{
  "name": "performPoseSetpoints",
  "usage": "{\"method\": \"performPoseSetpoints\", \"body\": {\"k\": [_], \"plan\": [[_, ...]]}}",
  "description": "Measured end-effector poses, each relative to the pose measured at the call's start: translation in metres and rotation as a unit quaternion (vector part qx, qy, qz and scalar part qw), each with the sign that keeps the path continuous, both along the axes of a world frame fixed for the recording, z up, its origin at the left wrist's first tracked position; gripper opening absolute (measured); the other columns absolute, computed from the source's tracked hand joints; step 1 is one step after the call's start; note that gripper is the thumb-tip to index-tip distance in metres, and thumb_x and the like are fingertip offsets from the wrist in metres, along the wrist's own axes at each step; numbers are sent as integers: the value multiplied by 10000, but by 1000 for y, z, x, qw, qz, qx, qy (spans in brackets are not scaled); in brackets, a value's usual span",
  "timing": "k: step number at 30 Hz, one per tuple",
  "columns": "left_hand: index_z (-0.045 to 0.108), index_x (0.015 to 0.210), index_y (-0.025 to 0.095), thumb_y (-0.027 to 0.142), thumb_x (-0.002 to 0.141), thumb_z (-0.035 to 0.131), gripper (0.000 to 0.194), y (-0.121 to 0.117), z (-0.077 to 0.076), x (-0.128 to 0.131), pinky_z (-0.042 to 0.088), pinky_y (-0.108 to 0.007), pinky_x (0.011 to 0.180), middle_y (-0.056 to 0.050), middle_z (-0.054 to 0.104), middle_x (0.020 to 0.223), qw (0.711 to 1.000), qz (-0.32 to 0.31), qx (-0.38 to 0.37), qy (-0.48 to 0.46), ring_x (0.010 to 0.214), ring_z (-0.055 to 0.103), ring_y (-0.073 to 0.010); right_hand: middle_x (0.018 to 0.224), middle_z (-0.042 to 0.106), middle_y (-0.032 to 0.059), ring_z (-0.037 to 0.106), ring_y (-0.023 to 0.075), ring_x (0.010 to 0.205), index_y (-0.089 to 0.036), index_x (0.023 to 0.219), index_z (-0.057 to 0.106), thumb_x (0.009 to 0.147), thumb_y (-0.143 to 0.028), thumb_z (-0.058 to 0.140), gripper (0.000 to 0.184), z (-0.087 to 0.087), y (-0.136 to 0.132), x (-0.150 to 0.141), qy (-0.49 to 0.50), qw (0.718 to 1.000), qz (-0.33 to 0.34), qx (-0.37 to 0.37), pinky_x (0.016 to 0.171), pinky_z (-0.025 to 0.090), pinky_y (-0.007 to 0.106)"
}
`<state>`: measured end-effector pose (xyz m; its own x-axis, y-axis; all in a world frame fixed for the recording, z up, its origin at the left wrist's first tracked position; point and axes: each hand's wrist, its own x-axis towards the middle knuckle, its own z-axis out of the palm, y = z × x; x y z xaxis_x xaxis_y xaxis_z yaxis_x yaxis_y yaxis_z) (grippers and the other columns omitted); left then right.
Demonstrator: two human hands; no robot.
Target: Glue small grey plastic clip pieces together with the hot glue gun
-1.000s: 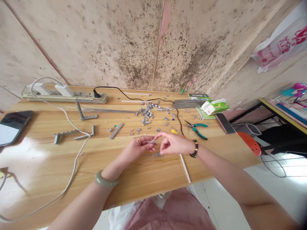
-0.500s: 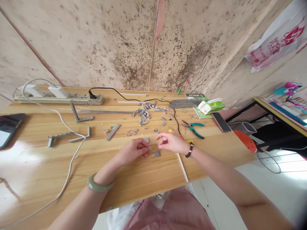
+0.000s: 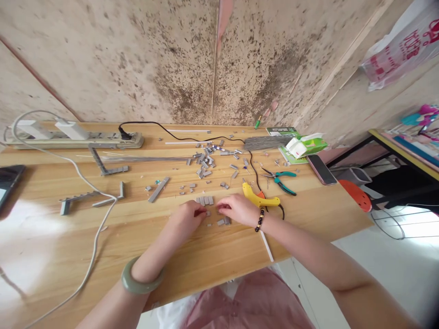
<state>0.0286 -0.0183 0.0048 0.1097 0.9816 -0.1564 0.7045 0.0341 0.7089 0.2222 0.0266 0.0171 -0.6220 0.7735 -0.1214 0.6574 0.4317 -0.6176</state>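
Note:
My left hand (image 3: pixel 185 218) is closed, its thumb and forefinger pinching a small grey block (image 3: pixel 207 213) just above or on the wooden table. Facing it, my right hand (image 3: pixel 237 210) has its fingertips pressed together; whatever they hold is too small to make out. Just beyond the fingertips, several grey blocks (image 3: pixel 206 200) stand side by side in a short row. A few loose grey pieces (image 3: pixel 224 221) lie below the right fingers. Behind the right wrist rests a yellow glue gun (image 3: pixel 255 196), partly covered by that hand.
A pile of grey pieces (image 3: pixel 205 162) lies farther back. Teal-handled pliers (image 3: pixel 283 183), a wire bundle (image 3: pixel 267 143), a phone (image 3: pixel 321 169) and a tissue pack (image 3: pixel 310 145) are at right. Grey angled parts (image 3: pixel 103 164), a white cable (image 3: pixel 99 228) and a power strip (image 3: pixel 135 140) occupy the left.
My right hand has come down and left toward the left hand, its fingers closing together. More of the glue gun and the block row shows. The view has shifted slightly.

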Motion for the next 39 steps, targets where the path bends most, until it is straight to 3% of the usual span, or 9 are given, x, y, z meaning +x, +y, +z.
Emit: {"method": "performPoseSetpoints", "body": {"k": [4, 14, 39], "plan": [[720, 802, 195, 271, 728, 556, 195, -1, 1, 0, 417, -273, 612, -39, 696, 704, 999, -22, 0, 24, 637, 603, -197, 812, 721, 46, 643, 168, 760, -172, 960, 729, 804, -159, 669, 168, 3, -2, 2, -35, 998, 50, 22, 703, 441, 257], [713, 778, 197, 250, 723, 563, 169, 0, -4, -2, 390, -260, 580, -23, 675, 662, 999, -27, -10, 40, 596, 581, -186, 858, 703, 53, 630, 172, 808, -183, 923, 739, 841, -213, 659, 119, -4, -6, -9, -25, 997, 40, 68, 704, 411, 259], [708, 731, 194, 253, 726, 570, 150, 0, -8, -1, 381, -260, 565, -17, 677, 652, 1000, -14, -17, 14, 590, 579, -183, 862, 691, 42, 625, 157, 820, -189, 895, 736, 856, -210, 645, 101, -8, -4, -15, -18, 995, 62, 71, 708, 403, 240]]}}
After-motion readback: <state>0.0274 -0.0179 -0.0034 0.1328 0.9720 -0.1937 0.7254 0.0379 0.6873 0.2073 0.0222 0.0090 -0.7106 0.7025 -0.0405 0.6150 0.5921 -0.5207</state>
